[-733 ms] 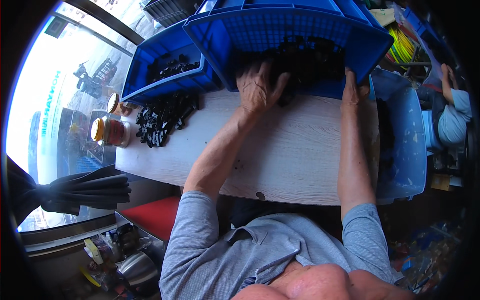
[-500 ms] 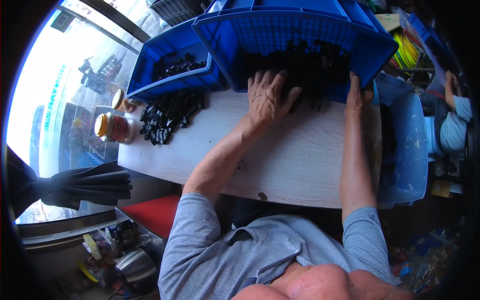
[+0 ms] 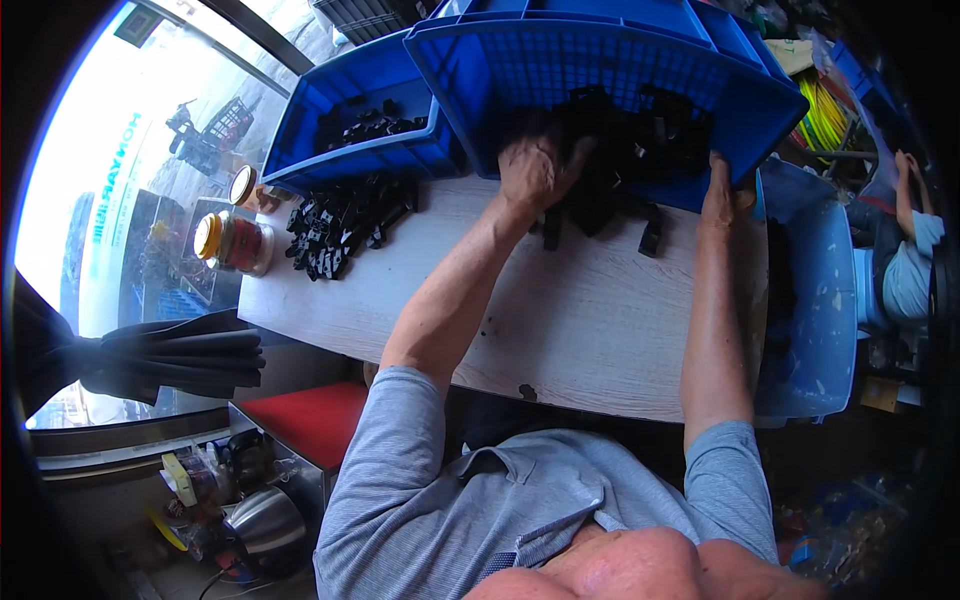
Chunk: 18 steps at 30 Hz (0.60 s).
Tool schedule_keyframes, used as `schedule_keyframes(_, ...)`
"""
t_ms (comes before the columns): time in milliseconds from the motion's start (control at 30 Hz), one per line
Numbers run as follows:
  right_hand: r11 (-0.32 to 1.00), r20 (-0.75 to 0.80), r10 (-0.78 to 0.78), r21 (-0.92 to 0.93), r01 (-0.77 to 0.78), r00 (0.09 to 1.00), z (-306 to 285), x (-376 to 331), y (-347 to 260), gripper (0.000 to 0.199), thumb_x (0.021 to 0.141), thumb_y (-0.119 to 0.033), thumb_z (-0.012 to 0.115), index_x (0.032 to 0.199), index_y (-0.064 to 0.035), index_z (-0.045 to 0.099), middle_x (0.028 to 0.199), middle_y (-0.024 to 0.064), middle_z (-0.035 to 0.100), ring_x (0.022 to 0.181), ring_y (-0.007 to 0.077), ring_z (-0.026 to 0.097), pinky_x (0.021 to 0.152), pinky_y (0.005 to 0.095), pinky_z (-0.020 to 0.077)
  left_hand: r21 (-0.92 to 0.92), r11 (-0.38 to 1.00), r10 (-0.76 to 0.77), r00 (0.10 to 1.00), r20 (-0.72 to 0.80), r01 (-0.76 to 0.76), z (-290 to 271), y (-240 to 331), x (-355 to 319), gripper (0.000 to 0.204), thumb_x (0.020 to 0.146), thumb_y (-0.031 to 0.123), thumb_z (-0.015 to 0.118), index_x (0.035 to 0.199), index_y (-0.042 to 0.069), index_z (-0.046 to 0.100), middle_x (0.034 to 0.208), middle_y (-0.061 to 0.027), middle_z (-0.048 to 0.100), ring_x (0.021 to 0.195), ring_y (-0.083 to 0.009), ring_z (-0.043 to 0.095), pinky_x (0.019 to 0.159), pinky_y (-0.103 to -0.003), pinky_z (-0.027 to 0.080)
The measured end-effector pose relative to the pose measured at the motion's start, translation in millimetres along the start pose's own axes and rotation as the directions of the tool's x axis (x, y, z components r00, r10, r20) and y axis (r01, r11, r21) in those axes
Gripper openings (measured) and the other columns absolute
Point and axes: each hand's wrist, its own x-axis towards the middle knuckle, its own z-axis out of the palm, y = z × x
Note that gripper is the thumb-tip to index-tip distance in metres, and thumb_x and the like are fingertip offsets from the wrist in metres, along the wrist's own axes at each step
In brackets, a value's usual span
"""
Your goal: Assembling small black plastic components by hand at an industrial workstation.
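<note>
A large blue crate [image 3: 760, 80] is tilted toward me on the tabletop, its open side facing me. Black plastic parts [image 3: 670, 125] fill its lower side, and several spill over the rim onto the wood. My left hand [image 3: 532, 170] reaches in at the crate's left part, touching the pile. Its thumb stands apart from the fingers, whose tips are dim and blurred in the shade. At the crate's lower right corner, my right hand [image 3: 722, 200] grips the rim, with part of its fingers hidden behind the wall.
A smaller blue bin [image 3: 350, 160] with black parts stands left of the crate. In front of it lies a heap of black parts [image 3: 340, 225], beside a yellow-lidded jar [image 3: 235, 240]. A light blue tub [image 3: 825, 300] adjoins the table [image 3: 600, 340] on the right. Another person [image 3: 908, 240] sits at far right.
More black parts have slid out over the crate's rim onto the table. My left hand has gone slightly deeper into the pile. My right hand keeps its hold on the crate.
</note>
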Motion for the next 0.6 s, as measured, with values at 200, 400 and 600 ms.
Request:
schedule_keyframes(200, 1.0, 0.007, -0.022, 0.003, 0.022, 1.0, -4.8, 2.4, -1.2, 0.044, 0.083, -0.042, 0.073, 0.1, -0.0007, 0.072, 0.091, 0.0162, 0.072, 0.08, 0.0289, 0.066, 0.075, 0.0426, 0.0521, -0.013, 0.998, 0.068, 0.998, 0.016, -0.068, -19.5, 31.0, -30.1, 0.04, 0.093, 0.04, 0.065, 0.115, 0.007, 0.071, 0.11, -0.0173, 0.068, 0.104, -0.0364, 0.064, 0.09, -0.047, 0.049)
schedule_keyframes(400, 0.999, 0.019, -0.004, 0.032, 0.004, 1.0, -5.5, 8.5, 7.9, 0.044, 0.082, -0.042, 0.075, 0.099, -0.0011, 0.072, 0.093, 0.0164, 0.073, 0.079, 0.0297, 0.066, 0.076, 0.0415, 0.0521, -0.002, 1.0, -0.023, 1.0, 0.001, 0.023, -26.7, 14.4, -3.1, 0.041, 0.092, 0.045, 0.063, 0.11, 0.008, 0.069, 0.107, -0.0211, 0.068, 0.101, -0.04, 0.064, 0.086, -0.05, 0.05)
schedule_keyframes(600, 0.996, 0.017, 0.02, 0.081, -0.021, 1.0, 1.7, 1.1, 4.4, 0.034, 0.081, -0.036, 0.077, 0.095, -0.0056, 0.07, 0.092, 0.0086, 0.066, 0.084, 0.0229, 0.059, 0.076, 0.0408, 0.0487, -0.072, 0.997, 0.039, 0.995, 0.089, -0.033, -13.5, -16.5, 6.8, 0.051, 0.097, 0.049, 0.057, 0.118, 0.004, 0.065, 0.101, -0.024, 0.068, 0.094, -0.0444, 0.065, 0.082, -0.05, 0.052)
